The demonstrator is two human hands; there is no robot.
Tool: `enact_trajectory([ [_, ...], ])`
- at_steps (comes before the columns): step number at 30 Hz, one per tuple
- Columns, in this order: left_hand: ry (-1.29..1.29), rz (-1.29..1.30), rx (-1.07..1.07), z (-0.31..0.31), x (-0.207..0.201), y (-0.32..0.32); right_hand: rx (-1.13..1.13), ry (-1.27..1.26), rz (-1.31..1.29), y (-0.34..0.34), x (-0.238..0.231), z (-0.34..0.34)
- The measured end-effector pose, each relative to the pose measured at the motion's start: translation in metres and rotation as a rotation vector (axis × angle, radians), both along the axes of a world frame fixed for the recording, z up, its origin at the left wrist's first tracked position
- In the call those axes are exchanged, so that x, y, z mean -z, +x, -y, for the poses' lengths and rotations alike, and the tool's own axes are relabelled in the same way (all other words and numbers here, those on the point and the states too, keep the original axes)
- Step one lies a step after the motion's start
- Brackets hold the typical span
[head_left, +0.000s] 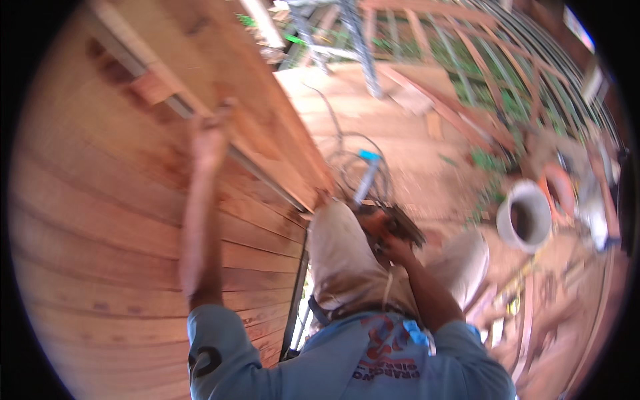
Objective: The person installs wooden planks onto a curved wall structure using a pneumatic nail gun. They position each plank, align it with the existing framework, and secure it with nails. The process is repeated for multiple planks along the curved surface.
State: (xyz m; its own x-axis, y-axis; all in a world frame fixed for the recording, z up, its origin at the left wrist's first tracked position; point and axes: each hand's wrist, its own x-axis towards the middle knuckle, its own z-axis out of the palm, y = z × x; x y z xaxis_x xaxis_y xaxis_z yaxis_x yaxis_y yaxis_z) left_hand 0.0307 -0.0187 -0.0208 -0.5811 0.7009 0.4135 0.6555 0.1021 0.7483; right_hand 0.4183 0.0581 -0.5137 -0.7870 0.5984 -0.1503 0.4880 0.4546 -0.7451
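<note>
My left hand (209, 143) is raised to a long wooden board (267, 120), its fingers closed over the board's edge. A narrow grey strip (263, 177) runs along that edge, against a wall of wooden planks (253, 230). A small reddish wood block (151, 87) sits across the strip, farther up from my hand. Low between my knees, my right hand (398, 251) is closed on an orange and black power tool (373, 223). Blur hides the tool's exact kind.
A cable (343, 143) lies coiled on the floor beside a grey tool with a blue end (367, 175). Ladder legs (360, 53) stand beyond. At right are a white bucket (525, 217), an orange container (558, 190), loose timber (460, 123) and scrap wood (527, 313).
</note>
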Motion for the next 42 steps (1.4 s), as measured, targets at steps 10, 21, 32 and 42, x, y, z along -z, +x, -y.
enact_trajectory([
  [10,0.554,0.157,-0.079,-0.038,0.021,0.004,0.801,-0.704,-0.245,0.03,-0.006,-0.043],
  [21,0.572,0.097,-0.165,-0.038,0.023,0.008,-0.166,0.024,0.432,-0.002,0.027,0.044],
  [32,0.579,0.127,-0.147,-0.039,0.024,0.003,-0.26,0.001,0.592,-0.013,0.032,0.033],
  [42,0.588,0.077,-0.057,-0.039,0.021,0.015,0.213,-0.349,-0.08,-0.019,-0.02,-0.024],
])
